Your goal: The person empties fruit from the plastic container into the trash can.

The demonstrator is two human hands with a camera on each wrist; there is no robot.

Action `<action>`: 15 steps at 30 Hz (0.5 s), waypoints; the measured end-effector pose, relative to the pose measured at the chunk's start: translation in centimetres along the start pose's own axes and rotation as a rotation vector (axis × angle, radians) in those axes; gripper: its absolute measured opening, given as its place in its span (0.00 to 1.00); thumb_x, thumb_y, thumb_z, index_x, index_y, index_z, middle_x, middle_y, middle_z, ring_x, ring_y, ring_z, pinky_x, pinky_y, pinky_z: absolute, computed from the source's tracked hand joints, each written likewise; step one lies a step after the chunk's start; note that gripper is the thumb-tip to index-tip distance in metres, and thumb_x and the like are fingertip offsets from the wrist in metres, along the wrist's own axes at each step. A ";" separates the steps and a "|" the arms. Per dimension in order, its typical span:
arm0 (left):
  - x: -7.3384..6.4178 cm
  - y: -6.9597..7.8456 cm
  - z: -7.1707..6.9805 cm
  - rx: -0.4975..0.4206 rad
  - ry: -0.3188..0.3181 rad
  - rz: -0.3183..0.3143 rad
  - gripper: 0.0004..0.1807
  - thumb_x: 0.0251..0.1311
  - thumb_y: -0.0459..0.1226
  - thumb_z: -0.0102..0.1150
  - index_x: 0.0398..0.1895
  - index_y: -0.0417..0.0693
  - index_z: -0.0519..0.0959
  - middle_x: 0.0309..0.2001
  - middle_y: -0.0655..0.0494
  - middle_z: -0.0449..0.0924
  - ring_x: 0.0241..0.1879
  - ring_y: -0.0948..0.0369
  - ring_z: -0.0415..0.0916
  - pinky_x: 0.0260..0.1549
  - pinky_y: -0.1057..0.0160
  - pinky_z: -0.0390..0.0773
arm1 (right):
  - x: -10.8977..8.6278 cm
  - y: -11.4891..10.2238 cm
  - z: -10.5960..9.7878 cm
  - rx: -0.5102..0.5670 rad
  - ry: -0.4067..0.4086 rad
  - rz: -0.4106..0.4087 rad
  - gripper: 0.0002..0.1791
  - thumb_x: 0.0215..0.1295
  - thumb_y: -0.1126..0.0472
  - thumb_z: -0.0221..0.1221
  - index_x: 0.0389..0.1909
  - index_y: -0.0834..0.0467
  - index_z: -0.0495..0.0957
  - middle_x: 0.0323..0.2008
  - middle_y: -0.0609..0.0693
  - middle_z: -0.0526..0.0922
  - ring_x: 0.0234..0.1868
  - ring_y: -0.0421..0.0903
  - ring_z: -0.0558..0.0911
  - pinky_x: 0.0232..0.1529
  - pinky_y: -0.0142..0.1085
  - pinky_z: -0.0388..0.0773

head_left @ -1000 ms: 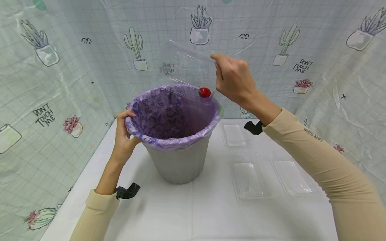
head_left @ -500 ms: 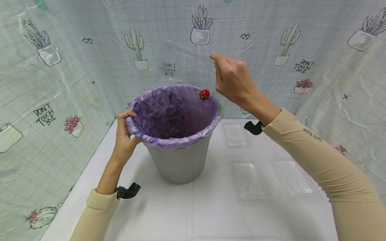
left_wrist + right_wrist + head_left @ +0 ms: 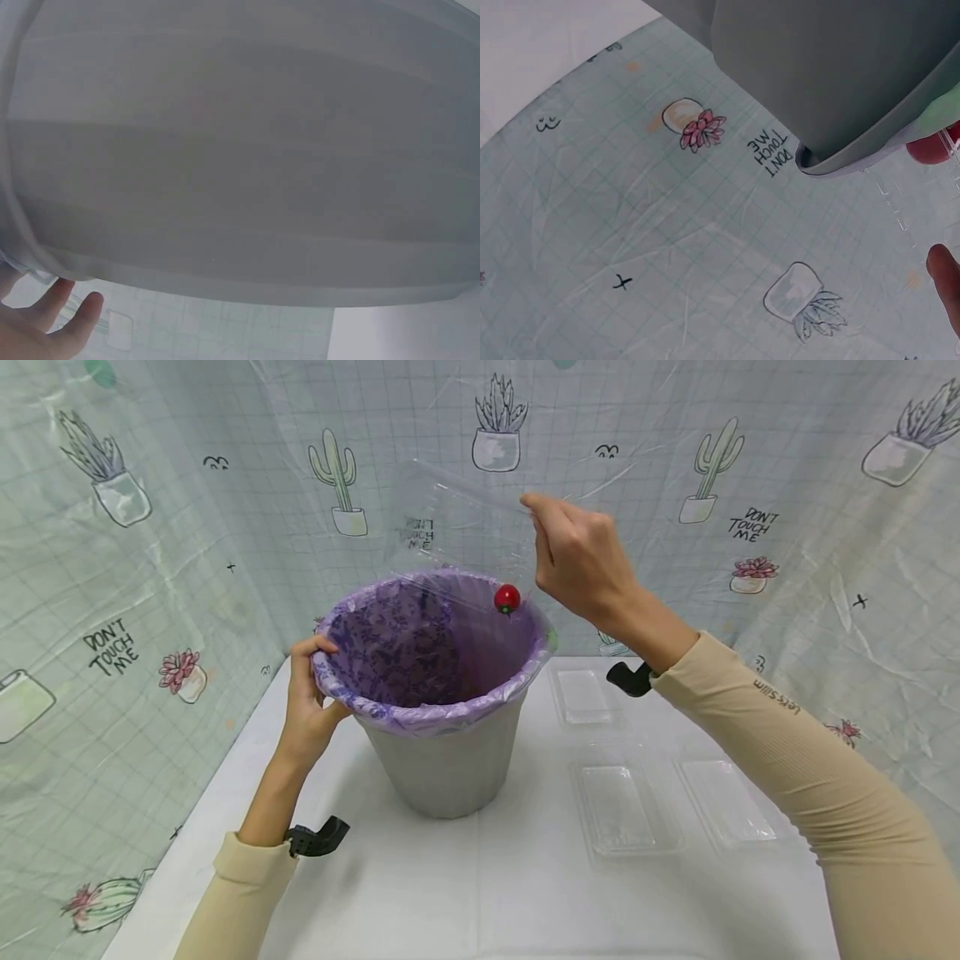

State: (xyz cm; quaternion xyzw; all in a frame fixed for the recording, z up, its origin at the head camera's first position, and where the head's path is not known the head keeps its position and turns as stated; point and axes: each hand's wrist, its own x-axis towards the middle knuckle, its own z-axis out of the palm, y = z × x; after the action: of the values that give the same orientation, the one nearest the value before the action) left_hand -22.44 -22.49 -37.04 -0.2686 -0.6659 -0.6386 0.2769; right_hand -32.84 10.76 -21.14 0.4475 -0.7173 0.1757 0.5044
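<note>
A grey trash can (image 3: 450, 768) with a purple patterned liner (image 3: 420, 718) folded over its rim stands in the head view's middle. My left hand (image 3: 309, 714) grips the rim on the left; its fingers (image 3: 82, 322) show at the lower left of the left wrist view. Above the opening, my right hand (image 3: 581, 556) pinches the edge of a clear plastic container (image 3: 461, 518), which is tilted. One cherry tomato (image 3: 507, 598) sits at the container's low corner, over the can's right rear rim. In the right wrist view, the tomato (image 3: 930, 148) is partly cut off.
Clear plastic containers lie on the white table right of the can: one at the back (image 3: 587, 697), one nearer (image 3: 618, 810) and one further right (image 3: 727, 802). A cactus-print sheet (image 3: 247, 527) stands around the table's back and sides.
The cherry tomato has rolled slightly downward, its green stem end turning from the left to the bottom. The container has shifted slightly left. Both hands have stayed almost still.
</note>
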 end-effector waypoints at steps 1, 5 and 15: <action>0.0 0.0 0.0 0.001 -0.002 0.001 0.46 0.54 0.57 0.76 0.61 0.39 0.61 0.59 0.46 0.64 0.53 0.54 0.67 0.54 0.66 0.68 | 0.0 0.0 0.0 0.000 0.000 0.000 0.15 0.75 0.73 0.46 0.50 0.73 0.80 0.27 0.64 0.83 0.17 0.50 0.68 0.20 0.36 0.62; 0.1 0.0 -0.1 0.007 -0.008 0.007 0.45 0.55 0.56 0.76 0.62 0.40 0.61 0.59 0.48 0.64 0.54 0.55 0.67 0.55 0.66 0.68 | 0.0 0.0 0.1 -0.001 -0.003 0.004 0.15 0.76 0.73 0.46 0.51 0.73 0.80 0.29 0.65 0.84 0.17 0.51 0.70 0.20 0.37 0.63; 0.1 -0.4 -0.2 0.003 -0.002 -0.003 0.46 0.53 0.58 0.76 0.62 0.40 0.61 0.60 0.48 0.63 0.53 0.54 0.67 0.54 0.66 0.68 | -0.1 0.2 0.2 0.021 0.013 0.055 0.14 0.74 0.73 0.49 0.50 0.74 0.81 0.27 0.65 0.83 0.20 0.54 0.74 0.23 0.41 0.70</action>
State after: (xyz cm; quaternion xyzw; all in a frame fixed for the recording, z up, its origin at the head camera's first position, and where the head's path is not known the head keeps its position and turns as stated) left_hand -22.80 -22.73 -37.26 -0.2679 -0.6676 -0.6377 0.2754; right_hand -33.12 10.82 -21.25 0.4316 -0.7243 0.1998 0.4992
